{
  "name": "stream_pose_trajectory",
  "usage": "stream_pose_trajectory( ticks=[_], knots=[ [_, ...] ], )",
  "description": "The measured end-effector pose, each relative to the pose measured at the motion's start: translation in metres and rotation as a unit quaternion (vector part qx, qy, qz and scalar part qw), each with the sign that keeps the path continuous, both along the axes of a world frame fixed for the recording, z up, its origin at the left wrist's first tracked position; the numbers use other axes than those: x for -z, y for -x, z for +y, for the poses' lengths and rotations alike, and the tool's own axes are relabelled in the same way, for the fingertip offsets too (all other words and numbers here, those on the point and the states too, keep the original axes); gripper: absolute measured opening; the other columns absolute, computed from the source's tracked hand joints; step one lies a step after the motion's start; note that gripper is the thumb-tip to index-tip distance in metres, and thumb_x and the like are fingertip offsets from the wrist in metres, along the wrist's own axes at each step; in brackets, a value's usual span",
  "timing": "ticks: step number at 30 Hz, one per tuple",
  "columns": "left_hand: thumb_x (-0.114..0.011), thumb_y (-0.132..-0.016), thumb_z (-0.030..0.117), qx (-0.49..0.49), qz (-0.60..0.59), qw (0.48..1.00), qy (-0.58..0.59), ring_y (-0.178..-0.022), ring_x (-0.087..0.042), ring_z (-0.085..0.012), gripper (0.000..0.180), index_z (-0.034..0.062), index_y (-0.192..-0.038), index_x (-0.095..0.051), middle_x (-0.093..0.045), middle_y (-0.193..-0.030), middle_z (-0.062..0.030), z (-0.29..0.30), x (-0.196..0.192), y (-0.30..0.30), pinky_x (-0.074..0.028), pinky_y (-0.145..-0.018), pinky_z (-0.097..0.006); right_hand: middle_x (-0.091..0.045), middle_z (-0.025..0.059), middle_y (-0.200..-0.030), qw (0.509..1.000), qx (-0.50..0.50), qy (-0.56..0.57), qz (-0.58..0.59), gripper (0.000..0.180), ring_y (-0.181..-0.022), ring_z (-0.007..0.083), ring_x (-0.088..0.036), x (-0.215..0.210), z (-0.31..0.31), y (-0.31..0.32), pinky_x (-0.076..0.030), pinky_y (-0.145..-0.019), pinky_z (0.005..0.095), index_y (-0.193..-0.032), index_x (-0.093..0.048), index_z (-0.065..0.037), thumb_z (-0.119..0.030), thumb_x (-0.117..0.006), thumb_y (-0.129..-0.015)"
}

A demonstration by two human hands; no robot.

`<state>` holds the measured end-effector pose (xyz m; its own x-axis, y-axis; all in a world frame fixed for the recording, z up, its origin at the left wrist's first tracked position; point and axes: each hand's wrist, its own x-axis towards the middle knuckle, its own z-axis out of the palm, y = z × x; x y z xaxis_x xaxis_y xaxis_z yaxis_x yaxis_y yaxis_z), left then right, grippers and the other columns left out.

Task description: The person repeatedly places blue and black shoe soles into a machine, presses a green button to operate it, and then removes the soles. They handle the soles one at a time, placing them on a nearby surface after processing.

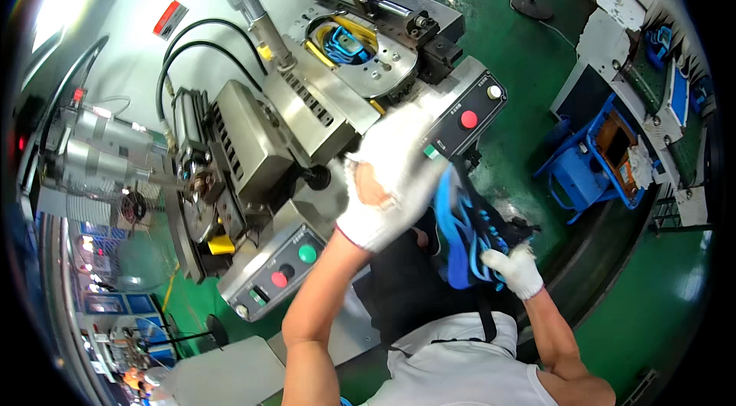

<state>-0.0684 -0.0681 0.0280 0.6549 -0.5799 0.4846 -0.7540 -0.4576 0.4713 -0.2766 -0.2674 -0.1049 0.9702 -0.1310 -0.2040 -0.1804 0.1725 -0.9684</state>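
Observation:
My right hand [517,269], in a white glove, is closed on the lower edge of a blue-and-black shoe upper [464,237], which hangs in front of my lap. My left hand [391,184], also in a white glove, is over the front of the machine, between its two control panels. Motion smears its fingers, and whether they touch the upper I cannot tell. Beyond it, another blue piece [345,46] sits inside the rounded opening of the machine's right-hand station [391,72], beside yellow parts.
A control panel [468,107] with a red button stands right of my left hand; a second panel [284,268] lies at its left. Black hoses [207,26] arch over the left station [249,145]. At right are a blue chair [586,168] and a rack [644,76] holding blue pieces.

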Motion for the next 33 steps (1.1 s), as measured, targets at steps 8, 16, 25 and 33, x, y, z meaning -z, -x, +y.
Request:
stream_pose_trajectory(
  ticks=[8,16,25,33],
  knots=[
    [-0.078,-0.092,0.032,-0.334,0.057,0.941,-0.023,-0.128,-0.064,-0.0291,0.072,-0.0013,-0.151,-0.053,-0.064,-0.143,-0.0218,0.026,0.078,-0.318,-0.049,-0.109,-0.039,-0.052,-0.0089,-0.072,0.932,0.194,-0.154,0.264,0.028,-0.056,0.0052,-0.044,0.072,-0.044,0.013,-0.037,-0.051,0.0269,-0.079,-0.062,-0.011,-0.022,-0.087,-0.080],
    [-0.066,-0.100,0.025,-0.402,0.030,0.915,0.009,-0.116,-0.070,-0.0326,0.031,0.0171,-0.130,-0.072,-0.072,-0.127,-0.0156,0.024,0.123,-0.403,-0.052,-0.104,-0.042,-0.047,-0.0068,-0.058,0.942,0.237,-0.110,0.209,0.051,-0.048,0.0066,-0.040,0.086,-0.046,-0.015,-0.033,-0.045,0.0273,-0.059,-0.050,-0.017,-0.043,-0.089,-0.079],
    [-0.057,-0.107,0.009,-0.266,-0.072,0.905,0.324,-0.110,-0.068,-0.0215,0.029,0.0037,-0.135,-0.064,-0.071,-0.126,-0.0132,0.029,-0.002,-0.239,-0.053,-0.100,-0.033,-0.042,-0.0099,-0.066,0.960,0.248,-0.071,0.109,0.040,-0.056,0.0043,-0.038,0.052,-0.030,-0.031,-0.030,-0.052,0.0269,-0.068,-0.053,-0.016,-0.035,-0.082,-0.087],
    [-0.073,-0.073,-0.005,0.014,0.088,0.978,0.187,-0.118,-0.068,-0.0436,0.044,0.0147,-0.113,-0.077,-0.071,-0.126,-0.0189,0.123,0.036,0.061,-0.053,-0.103,-0.051,-0.073,0.0044,-0.102,0.977,0.151,0.126,-0.083,0.034,-0.093,0.0113,-0.065,-0.036,-0.023,-0.196,-0.054,-0.080,0.0289,-0.107,-0.077,0.004,-0.027,-0.081,-0.094]
  ],
)
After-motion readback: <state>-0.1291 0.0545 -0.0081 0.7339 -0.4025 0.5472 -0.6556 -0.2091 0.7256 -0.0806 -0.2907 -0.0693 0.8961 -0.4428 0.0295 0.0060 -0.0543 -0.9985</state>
